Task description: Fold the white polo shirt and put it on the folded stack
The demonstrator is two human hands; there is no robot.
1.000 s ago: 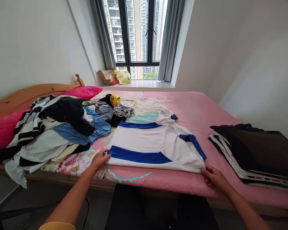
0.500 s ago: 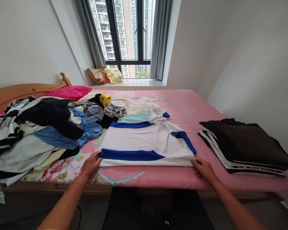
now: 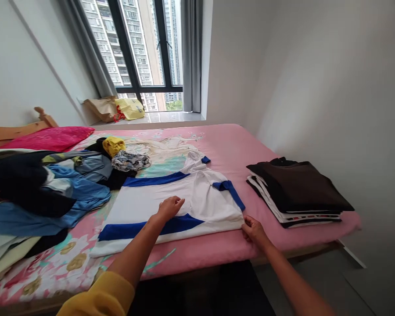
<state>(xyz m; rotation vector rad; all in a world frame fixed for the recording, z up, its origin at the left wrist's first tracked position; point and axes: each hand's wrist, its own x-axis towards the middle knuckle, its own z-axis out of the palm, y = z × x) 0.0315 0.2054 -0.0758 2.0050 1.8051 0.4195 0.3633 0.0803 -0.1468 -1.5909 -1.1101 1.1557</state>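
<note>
A white shirt with blue bands (image 3: 141,204) lies folded flat on the pink bed sheet (image 3: 237,149) near the front edge. My left hand (image 3: 169,207) rests on the middle of the shirt, fingers loosely curled and pressing the cloth. My right hand (image 3: 254,230) pinches the shirt's near right corner at the edge of the bed.
A stack of folded dark and white clothes (image 3: 296,189) lies on the bed's right end. A heap of unfolded clothes (image 3: 42,188) covers the left side, with a pink pillow (image 3: 49,138) behind. Bags (image 3: 118,109) sit on the window sill. A wall stands close on the right.
My left hand has left the shirt's near left corner and moved right onto the shirt's middle. My right hand stays on the right corner. The view has turned right.
</note>
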